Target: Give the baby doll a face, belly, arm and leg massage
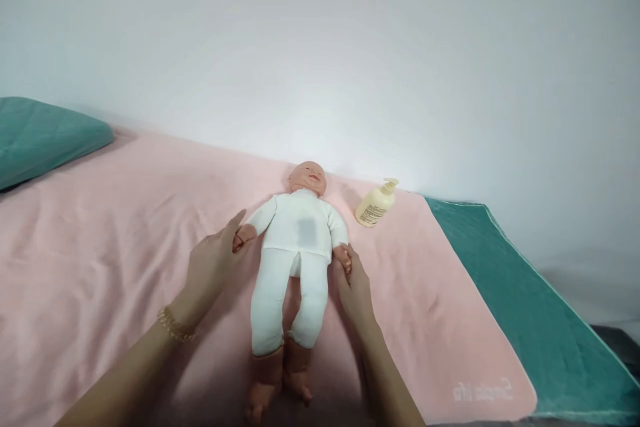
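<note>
A baby doll (300,220) in a white cloth top and white trousers lies on its back, head toward the wall and bare feet toward me. My left hand (213,267), with a beaded bracelet on its wrist, holds the doll's hand on the left side, thumb on top. On the other side, my right hand (356,290) grips the doll's other hand between thumb and fingers. Both doll arms are spread out from its body. Most of my fingers are hidden beneath the doll's hands. A grey patch shows on the doll's chest.
A pale yellow pump bottle (376,203) leans on the bedding right of the doll's head. Beneath everything lies a wrinkled pink blanket (430,320) over a green sheet (530,307). A green pillow (45,137) is at the far left. Behind stands a white wall (320,53).
</note>
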{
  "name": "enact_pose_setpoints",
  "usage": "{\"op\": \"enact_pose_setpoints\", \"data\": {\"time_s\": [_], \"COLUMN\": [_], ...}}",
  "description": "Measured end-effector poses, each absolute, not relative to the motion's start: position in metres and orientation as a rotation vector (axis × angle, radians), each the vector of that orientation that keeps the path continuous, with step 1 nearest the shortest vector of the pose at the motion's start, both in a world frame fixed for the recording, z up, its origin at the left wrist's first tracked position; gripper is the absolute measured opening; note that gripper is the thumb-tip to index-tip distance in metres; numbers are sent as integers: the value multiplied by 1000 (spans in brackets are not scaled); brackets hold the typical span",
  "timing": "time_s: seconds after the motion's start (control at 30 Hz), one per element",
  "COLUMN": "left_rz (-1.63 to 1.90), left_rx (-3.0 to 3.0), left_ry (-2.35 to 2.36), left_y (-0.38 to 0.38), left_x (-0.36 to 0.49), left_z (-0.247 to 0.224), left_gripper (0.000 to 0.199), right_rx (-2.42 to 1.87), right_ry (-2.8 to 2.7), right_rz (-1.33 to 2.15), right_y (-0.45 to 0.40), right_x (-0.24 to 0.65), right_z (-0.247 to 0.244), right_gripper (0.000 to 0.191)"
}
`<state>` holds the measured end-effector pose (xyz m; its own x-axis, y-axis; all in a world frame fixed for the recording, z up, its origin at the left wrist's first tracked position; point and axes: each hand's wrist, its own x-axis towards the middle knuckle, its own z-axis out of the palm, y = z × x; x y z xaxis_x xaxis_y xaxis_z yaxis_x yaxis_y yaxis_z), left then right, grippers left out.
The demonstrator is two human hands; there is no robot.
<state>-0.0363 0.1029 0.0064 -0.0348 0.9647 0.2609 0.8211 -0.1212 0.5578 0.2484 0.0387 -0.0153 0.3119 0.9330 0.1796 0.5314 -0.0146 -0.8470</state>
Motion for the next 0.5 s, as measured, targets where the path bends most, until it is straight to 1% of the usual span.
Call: {"op": "enact_pose_setpoints", "data": {"time_s": [0.13,0.3,0.43,0.5], "left_rz": [1173,1500,1616,1621], "left_rx": [1816,1549,1317,1224], "left_ry": [1834,1592,1390,1326], "left_y": [130,172,210,229], "left_x": [-41,-21,4,14], "left_z": [22,34,28,22], "left_gripper": [59,47,42,42], "right_rx": [-1635,-1415,-1235,-1199], "right_ry": [-1201,-1074,-1098,-1074], "right_rz": [541,474,448,488], "right_y": [60,110,165,191], "right_x": [254,257,260,264], "right_z": [8,32,32,27], "right_gripper": [40,35,36,40]}}
